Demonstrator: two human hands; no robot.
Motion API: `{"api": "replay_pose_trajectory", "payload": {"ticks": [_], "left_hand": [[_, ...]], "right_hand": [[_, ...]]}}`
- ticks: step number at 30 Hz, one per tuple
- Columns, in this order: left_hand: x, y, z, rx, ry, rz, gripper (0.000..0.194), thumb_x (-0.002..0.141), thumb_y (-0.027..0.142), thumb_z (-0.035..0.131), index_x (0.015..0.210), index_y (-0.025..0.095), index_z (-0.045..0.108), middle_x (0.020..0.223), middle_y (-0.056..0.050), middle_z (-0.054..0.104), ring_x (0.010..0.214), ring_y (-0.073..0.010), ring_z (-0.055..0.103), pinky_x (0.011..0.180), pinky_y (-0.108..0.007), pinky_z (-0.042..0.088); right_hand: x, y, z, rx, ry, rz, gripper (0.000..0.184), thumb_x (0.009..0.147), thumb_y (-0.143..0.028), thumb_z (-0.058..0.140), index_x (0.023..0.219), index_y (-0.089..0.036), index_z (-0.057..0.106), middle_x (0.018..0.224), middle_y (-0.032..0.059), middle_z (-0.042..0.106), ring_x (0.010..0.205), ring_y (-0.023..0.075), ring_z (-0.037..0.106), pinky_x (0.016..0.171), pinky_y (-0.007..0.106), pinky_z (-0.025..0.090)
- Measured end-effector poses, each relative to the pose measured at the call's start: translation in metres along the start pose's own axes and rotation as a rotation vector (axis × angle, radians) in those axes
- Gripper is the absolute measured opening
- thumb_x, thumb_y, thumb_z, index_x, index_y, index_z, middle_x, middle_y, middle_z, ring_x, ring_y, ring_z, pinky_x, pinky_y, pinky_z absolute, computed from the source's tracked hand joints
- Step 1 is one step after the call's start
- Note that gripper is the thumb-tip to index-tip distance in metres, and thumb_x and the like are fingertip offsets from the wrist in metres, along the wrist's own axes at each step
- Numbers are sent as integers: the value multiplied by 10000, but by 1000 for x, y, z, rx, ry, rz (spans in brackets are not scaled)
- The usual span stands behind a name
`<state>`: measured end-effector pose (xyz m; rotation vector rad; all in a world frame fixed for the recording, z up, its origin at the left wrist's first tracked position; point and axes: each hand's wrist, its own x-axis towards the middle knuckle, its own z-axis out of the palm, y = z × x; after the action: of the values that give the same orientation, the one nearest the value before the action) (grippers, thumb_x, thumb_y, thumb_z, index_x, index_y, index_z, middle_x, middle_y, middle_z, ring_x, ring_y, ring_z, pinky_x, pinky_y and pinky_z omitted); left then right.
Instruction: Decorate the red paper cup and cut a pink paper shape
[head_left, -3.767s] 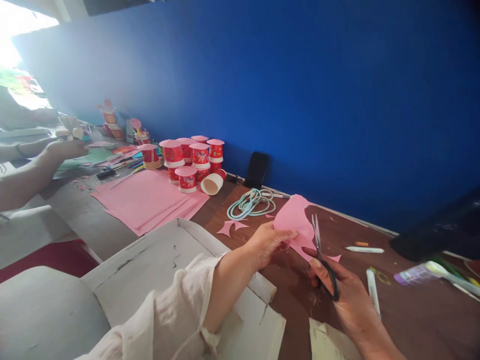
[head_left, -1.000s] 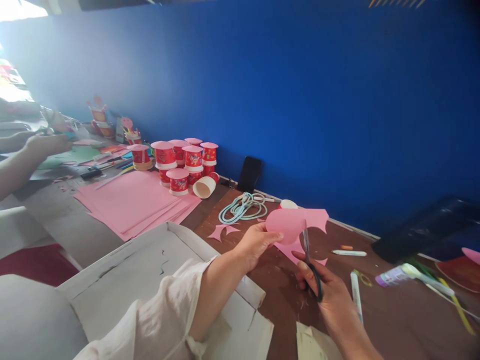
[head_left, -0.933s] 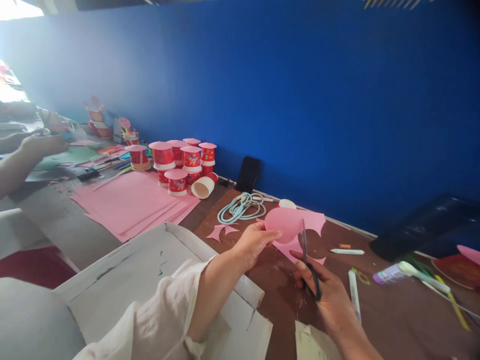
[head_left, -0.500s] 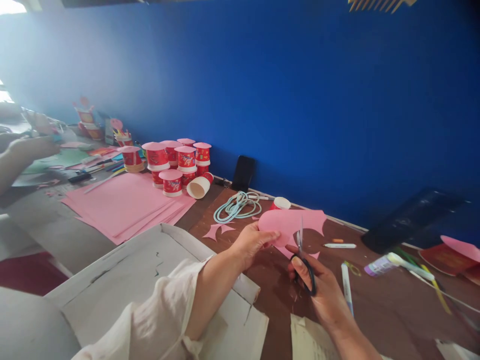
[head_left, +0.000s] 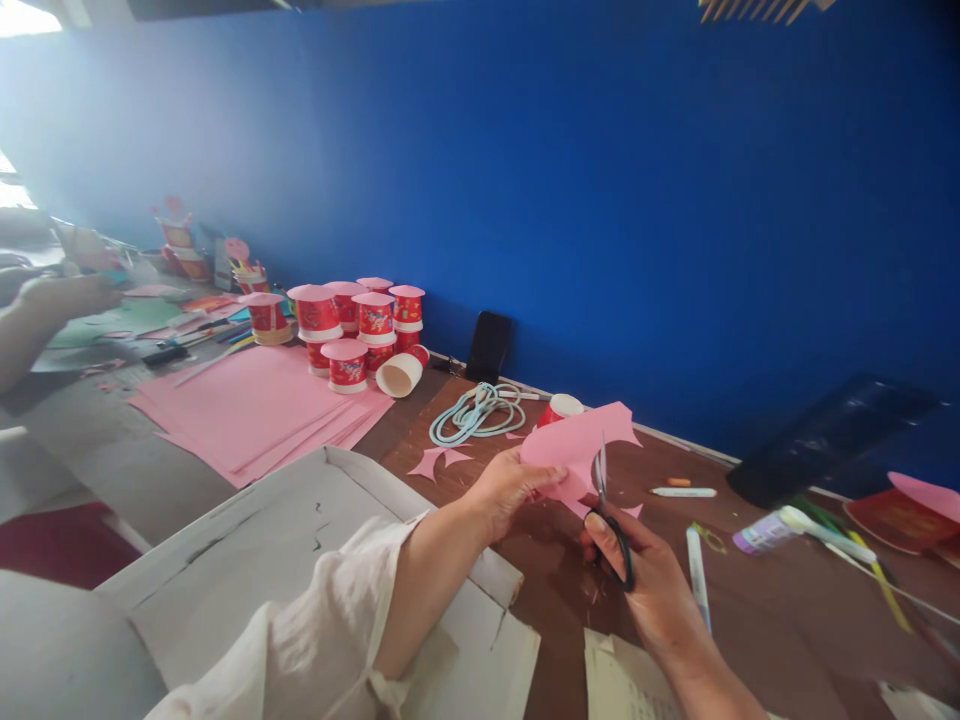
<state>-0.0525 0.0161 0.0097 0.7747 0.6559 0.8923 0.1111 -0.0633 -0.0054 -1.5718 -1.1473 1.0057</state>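
Observation:
Between thumb and fingers, my left hand (head_left: 517, 487) pinches a sheet of pink paper (head_left: 571, 440) with curved cut edges, held just above the brown table. My right hand (head_left: 645, 570) is closed round the black handles of a pair of scissors (head_left: 602, 480). The blades point upward at the paper's right part and look nearly closed. Pink paper scraps (head_left: 442, 458) lie on the table left of the paper. Behind the paper stands a red paper cup (head_left: 561, 407), partly hidden.
Red cups with pink tops (head_left: 347, 365) stand at the left behind pink sheets (head_left: 247, 405). A coiled pale cable (head_left: 476, 415) and a phone (head_left: 489, 345) are near the blue wall. Markers (head_left: 697, 575) and a glue stick (head_left: 765, 530) lie right. A co-worker's hand (head_left: 67, 295) is far left.
The pink paper has turned and tilted in my left hand, its right end now higher and narrower in view. The scissors stay in nearly the same place. The view has shifted slightly.

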Motion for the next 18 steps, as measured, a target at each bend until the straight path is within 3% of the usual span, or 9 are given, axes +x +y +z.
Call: {"api": "replay_pose_trajectory", "payload": {"ticks": [5,9,15,18], "left_hand": [[0,0,0,23,-11,-2,529,544,321,885,983,82,715,856,-121,730,718,-192,668,709,-318,510],[1,-2,-1,0,-17,-27,502,515,309,897,928,89,715,763,-80,708,650,-165,639,668,-305,501],[1,-4,-1,-16,-37,-55,520,493,296,910,929,92,714,771,-86,719,676,-186,659,698,-319,505],[0,-3,-2,-14,-53,-74,513,498,309,906,924,98,713,769,-87,720,672,-198,661,690,-330,504]], "right_hand": [[-2,-1,2,4,39,-15,697,665,-669,723,1138,-158,727,682,22,646,651,166,568,550,255,425],[-2,-2,3,-11,46,-16,682,653,-682,714,1096,-164,738,672,24,644,633,168,565,542,262,425],[1,-1,0,-78,38,-26,603,651,-733,677,840,-165,745,646,37,627,614,167,549,534,262,405],[1,-1,0,-102,32,-31,573,668,-724,672,803,-171,733,652,34,632,621,164,549,554,260,401]]}}
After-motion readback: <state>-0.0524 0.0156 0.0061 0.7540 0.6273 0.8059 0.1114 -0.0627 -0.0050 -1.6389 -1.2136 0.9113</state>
